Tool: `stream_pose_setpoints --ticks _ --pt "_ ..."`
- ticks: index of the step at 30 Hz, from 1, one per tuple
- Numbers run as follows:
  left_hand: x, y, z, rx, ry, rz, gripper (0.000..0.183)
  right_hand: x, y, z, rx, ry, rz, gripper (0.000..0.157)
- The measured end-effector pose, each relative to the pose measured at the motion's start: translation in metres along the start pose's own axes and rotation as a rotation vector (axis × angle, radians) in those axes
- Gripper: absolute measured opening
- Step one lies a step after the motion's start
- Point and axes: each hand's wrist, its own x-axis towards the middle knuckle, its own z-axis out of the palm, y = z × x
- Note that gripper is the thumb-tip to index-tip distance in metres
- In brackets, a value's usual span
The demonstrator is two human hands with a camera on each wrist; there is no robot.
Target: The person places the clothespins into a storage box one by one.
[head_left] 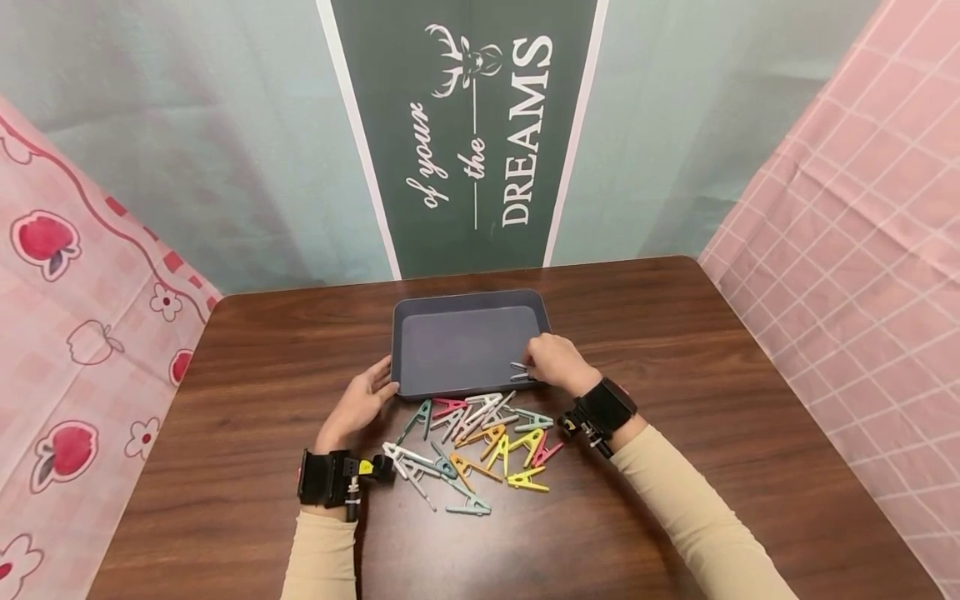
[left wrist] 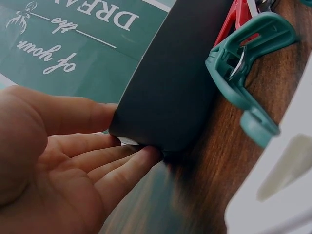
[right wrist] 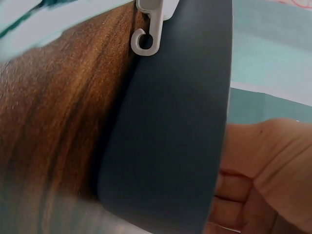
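A dark grey tray (head_left: 471, 346) lies on the table. Beside its near left corner is my left hand (head_left: 362, 404), fingers straight along the outer wall and thumb touching the rim. My right hand (head_left: 558, 362) reaches over the near right corner with curled fingers. It grips a pale grey clothes peg (head_left: 519, 372), whose two prongs stick out leftward inside the tray; the rest is hidden by the hand. Several pegs lie loose in front of the tray, among them a dark green peg (left wrist: 243, 68), a yellow peg (head_left: 528, 480) and a white peg (head_left: 483, 400).
The brown wooden table (head_left: 645, 350) carries everything. Behind it hangs a green curtain with white lettering (head_left: 525, 133). Pink patterned cloth (head_left: 847, 250) hangs at the right, and fruit-printed cloth (head_left: 82, 375) at the left. Loose pegs overlap close to the tray's near wall.
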Motion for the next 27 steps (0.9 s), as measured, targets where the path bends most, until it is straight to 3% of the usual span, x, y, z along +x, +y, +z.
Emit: stream_pose_setpoints --ticks 9,17,27 --pt "-0.002 -0.001 0.0 -0.053 -0.028 -0.02 0.06 -0.004 -0.001 0.001 0.013 0.024 -0.016 0.002" --pt "-0.001 -0.002 0.002 -0.042 -0.006 0.027 0.058 -0.01 0.0 0.004 0.05 0.07 0.002 0.01" --pt "0.001 -0.003 0.002 -0.045 0.006 0.015 0.058 -0.025 -0.004 -0.002 0.131 0.141 0.016 0.02"
